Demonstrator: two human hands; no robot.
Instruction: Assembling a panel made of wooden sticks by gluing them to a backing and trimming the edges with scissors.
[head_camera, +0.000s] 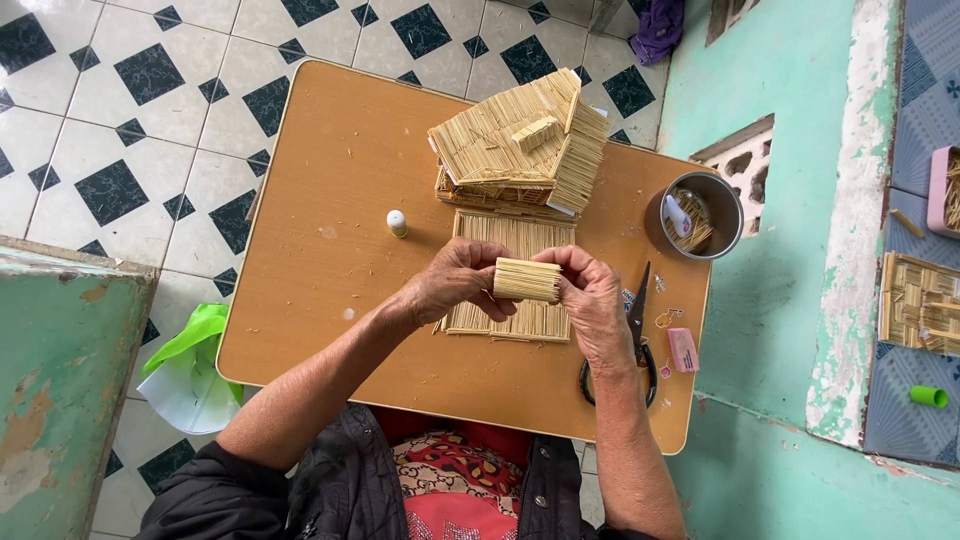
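Both bare hands meet over the middle of the brown wooden tabletop, and between them sits a small rectangular block of pale bamboo sticks glued side by side. Taking that block as the landmark and reading from the left: well to its left, off the tabletop edge on the tiled floor, lies a green and white plastic bag. Nearer, up and to the left of the block, a small white glue bottle stands upright. The left hand has its grip clenched on the block's left end, thumb on top and fingers curled beneath. The right hand grasps the block's right end the same way, so the block is held level, just above a flat rectangular panel of the same pale sticks lying on the tabletop. Beyond the block stands a stick-built model house with a sloped roof. To the block's right lie black-handled scissors, then a small pink rectangular object, and up and to the right a round metal bowl holding loose sticks.

Judging by the hold, the step in hand looks like fitting or checking this block before it joins the model; the next move would call for steady, even pressure from both sides so the sticks stay aligned.
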